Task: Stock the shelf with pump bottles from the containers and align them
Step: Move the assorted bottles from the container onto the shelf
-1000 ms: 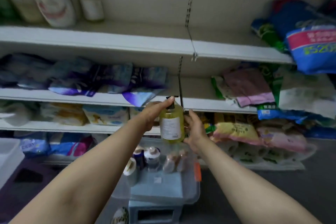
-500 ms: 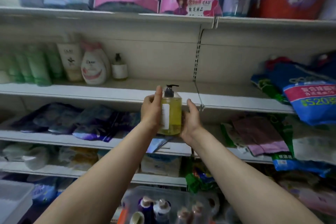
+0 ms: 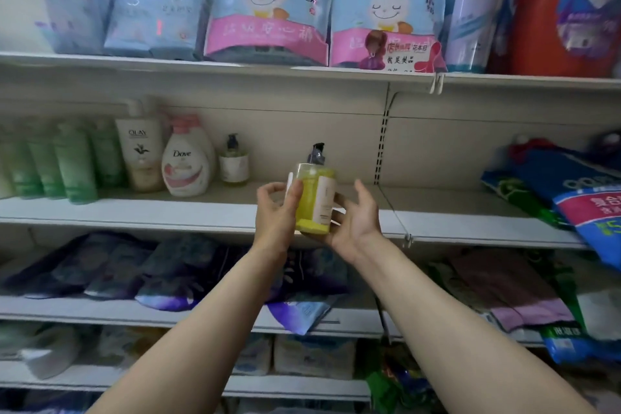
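While the yellow bottle [image 3: 314,200] hangs tilted just above the shelf's [image 3: 134,212] front edge, the left hand [image 3: 277,215] grips its left side with thumb and curled fingers. Under its base and right side, the right hand [image 3: 354,223] cups it, fingers spread half open. Both forearms reach up and forward. Its black pump leans right, the white label facing right. Farther left on that shelf stand a small pump bottle [image 3: 234,163] and a Dove bottle [image 3: 186,161].
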The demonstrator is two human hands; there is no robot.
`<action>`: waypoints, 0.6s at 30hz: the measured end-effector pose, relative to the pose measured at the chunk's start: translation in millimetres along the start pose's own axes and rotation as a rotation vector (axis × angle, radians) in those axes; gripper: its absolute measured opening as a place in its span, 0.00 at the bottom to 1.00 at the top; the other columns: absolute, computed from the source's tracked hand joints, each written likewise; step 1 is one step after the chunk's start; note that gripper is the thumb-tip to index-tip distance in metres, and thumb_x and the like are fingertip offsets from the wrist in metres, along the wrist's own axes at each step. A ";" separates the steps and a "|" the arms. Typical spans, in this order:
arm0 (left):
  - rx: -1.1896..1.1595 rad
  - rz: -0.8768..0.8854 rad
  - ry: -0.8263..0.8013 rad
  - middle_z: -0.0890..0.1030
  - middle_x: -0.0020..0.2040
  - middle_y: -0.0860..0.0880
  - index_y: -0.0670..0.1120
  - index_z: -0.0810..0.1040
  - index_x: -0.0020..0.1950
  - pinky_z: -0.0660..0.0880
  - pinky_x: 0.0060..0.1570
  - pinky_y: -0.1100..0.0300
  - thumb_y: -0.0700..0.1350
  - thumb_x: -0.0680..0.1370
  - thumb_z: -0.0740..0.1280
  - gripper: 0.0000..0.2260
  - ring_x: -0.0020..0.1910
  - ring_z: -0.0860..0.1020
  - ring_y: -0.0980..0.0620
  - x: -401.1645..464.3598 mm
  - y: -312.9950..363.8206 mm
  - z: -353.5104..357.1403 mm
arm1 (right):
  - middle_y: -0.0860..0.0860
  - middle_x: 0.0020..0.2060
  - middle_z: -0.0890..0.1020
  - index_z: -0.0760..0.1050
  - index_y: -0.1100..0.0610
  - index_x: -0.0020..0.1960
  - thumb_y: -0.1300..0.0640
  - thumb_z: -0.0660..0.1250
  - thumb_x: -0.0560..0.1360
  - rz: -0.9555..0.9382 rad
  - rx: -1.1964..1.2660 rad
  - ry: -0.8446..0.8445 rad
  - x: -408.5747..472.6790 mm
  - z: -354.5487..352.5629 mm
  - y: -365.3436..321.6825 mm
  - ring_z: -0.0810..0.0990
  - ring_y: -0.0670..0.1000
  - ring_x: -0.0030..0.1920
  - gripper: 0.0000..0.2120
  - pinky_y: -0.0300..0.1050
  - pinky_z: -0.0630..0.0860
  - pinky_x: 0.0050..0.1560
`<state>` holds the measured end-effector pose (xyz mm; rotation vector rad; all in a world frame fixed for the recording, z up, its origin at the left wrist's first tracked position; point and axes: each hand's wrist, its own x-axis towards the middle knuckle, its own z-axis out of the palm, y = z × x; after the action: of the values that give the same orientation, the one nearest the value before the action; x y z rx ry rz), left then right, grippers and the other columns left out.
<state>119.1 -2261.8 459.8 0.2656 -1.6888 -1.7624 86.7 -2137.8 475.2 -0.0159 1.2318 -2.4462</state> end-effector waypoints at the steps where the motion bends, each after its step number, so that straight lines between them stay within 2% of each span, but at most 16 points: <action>1: 0.062 0.035 0.015 0.80 0.45 0.55 0.49 0.74 0.56 0.72 0.34 0.73 0.58 0.77 0.69 0.16 0.37 0.79 0.68 7.9 -1.4 -5.4 | 0.61 0.60 0.79 0.77 0.59 0.64 0.34 0.56 0.78 -0.010 0.003 0.008 5.0 7.6 2.5 0.80 0.63 0.59 0.32 0.64 0.80 0.51; 2: 0.116 0.053 0.014 0.80 0.46 0.56 0.51 0.75 0.55 0.71 0.34 0.72 0.58 0.78 0.67 0.13 0.39 0.79 0.67 15.4 -2.8 -11.4 | 0.60 0.61 0.79 0.78 0.60 0.64 0.33 0.57 0.78 -0.019 0.005 0.016 10.2 14.4 5.3 0.80 0.62 0.59 0.33 0.62 0.82 0.48; 4: 0.157 0.056 -0.045 0.81 0.50 0.55 0.52 0.76 0.58 0.74 0.41 0.67 0.58 0.78 0.67 0.13 0.47 0.79 0.63 28.3 -7.7 -24.0 | 0.60 0.61 0.79 0.79 0.61 0.63 0.33 0.57 0.78 -0.028 0.003 0.020 20.3 26.1 11.7 0.81 0.61 0.57 0.33 0.58 0.83 0.44; 6: 0.163 0.059 -0.119 0.81 0.53 0.53 0.50 0.76 0.64 0.77 0.48 0.62 0.56 0.75 0.71 0.20 0.52 0.80 0.58 38.6 -13.4 -36.1 | 0.61 0.61 0.79 0.79 0.62 0.62 0.34 0.56 0.78 -0.021 -0.003 0.015 30.1 36.9 19.0 0.82 0.62 0.56 0.33 0.56 0.83 0.42; 8: 0.175 0.081 -0.151 0.80 0.51 0.56 0.50 0.74 0.67 0.76 0.45 0.68 0.54 0.72 0.76 0.26 0.50 0.79 0.62 48.4 -17.5 -47.7 | 0.61 0.60 0.80 0.79 0.62 0.62 0.34 0.57 0.79 -0.011 -0.005 0.004 41.9 47.7 28.8 0.82 0.62 0.55 0.33 0.56 0.83 0.43; 10: 0.213 0.092 -0.162 0.80 0.50 0.57 0.50 0.75 0.68 0.75 0.42 0.70 0.52 0.70 0.78 0.28 0.48 0.79 0.64 61.2 -20.0 -59.4 | 0.61 0.59 0.80 0.79 0.61 0.62 0.35 0.58 0.79 -0.014 -0.008 -0.007 54.8 57.1 39.4 0.82 0.61 0.56 0.31 0.57 0.83 0.47; 15: 0.274 0.042 -0.192 0.83 0.54 0.52 0.52 0.77 0.66 0.79 0.56 0.53 0.50 0.71 0.77 0.24 0.52 0.81 0.56 94.6 -34.0 -90.4 | 0.54 0.56 0.83 0.81 0.53 0.53 0.34 0.57 0.78 -0.067 -0.166 -0.016 86.3 74.3 57.5 0.79 0.53 0.61 0.25 0.59 0.73 0.67; 18: 0.246 -0.005 -0.166 0.82 0.59 0.50 0.48 0.74 0.69 0.77 0.60 0.50 0.48 0.70 0.78 0.29 0.56 0.80 0.52 113.7 -45.2 -103.3 | 0.53 0.56 0.83 0.81 0.51 0.51 0.35 0.56 0.79 -0.070 -0.223 -0.018 103.2 83.2 68.4 0.80 0.51 0.60 0.23 0.54 0.74 0.65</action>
<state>78.2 -2414.9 436.5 0.2369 -2.0289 -1.6169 30.8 -2274.8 455.9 -0.1447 1.5126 -2.3479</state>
